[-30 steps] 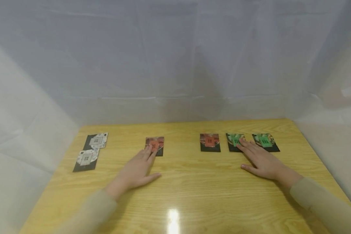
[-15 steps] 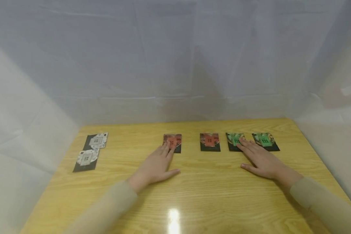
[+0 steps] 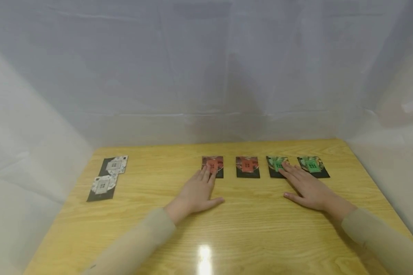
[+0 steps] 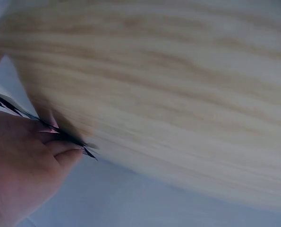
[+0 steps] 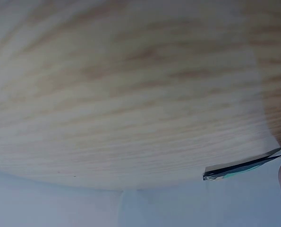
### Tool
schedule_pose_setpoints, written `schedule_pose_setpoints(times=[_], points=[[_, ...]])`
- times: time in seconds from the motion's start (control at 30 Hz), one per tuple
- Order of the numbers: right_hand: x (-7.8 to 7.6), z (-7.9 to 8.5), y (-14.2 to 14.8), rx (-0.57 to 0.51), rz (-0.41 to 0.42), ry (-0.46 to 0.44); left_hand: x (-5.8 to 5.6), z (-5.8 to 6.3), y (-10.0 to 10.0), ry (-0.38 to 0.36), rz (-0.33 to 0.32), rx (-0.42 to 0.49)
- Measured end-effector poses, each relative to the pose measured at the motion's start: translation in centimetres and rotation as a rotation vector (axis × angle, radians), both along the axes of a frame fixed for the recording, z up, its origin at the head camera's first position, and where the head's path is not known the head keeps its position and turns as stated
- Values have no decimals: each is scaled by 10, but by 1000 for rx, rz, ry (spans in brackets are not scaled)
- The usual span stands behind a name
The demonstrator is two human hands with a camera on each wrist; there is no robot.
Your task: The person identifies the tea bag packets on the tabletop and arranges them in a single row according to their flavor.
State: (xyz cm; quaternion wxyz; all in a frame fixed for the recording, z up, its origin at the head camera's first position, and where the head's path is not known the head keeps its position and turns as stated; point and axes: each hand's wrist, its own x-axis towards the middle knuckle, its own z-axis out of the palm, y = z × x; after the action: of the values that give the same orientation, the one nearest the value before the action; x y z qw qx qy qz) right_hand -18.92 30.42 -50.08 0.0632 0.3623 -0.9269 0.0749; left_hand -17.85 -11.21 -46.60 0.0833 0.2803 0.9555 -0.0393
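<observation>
In the head view my left hand point(image 3: 197, 193) lies with straight fingers on a small flat red-and-black sachet point(image 3: 218, 162), its thumb spread to the right. The left wrist view catches that hand point(image 4: 27, 165) from the side, with the thin dark edge of the sachet point(image 4: 89, 152) at its fingertips. A second red sachet point(image 3: 247, 173) lies just to the right, apart from the first. My right hand point(image 3: 308, 191) rests its extended fingers on a green-and-black sachet point(image 3: 272, 161), partly covering it. Another green sachet point(image 3: 313, 165) lies beyond that hand's knuckles.
Two white-and-black sachets point(image 3: 102, 187) overlap at the left of the wooden table point(image 3: 247, 236). Bare wood lies between them and the red pair. White sheeting point(image 3: 151, 76) stands behind the table and along both sides.
My left hand has slid the red sachet rightward along the table, from well left of the middle to near the second red sachet. The right hand has stayed on the green sachet.
</observation>
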Motion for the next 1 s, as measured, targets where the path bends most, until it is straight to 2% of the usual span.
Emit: schedule_pose_setpoints(times=[0.4, 1.0], points=[[2, 3, -1, 1, -10, -20, 0, 2, 18, 5, -4, -34], [2, 3, -2, -7, -7, -13, 1, 4, 22, 16, 5, -73]])
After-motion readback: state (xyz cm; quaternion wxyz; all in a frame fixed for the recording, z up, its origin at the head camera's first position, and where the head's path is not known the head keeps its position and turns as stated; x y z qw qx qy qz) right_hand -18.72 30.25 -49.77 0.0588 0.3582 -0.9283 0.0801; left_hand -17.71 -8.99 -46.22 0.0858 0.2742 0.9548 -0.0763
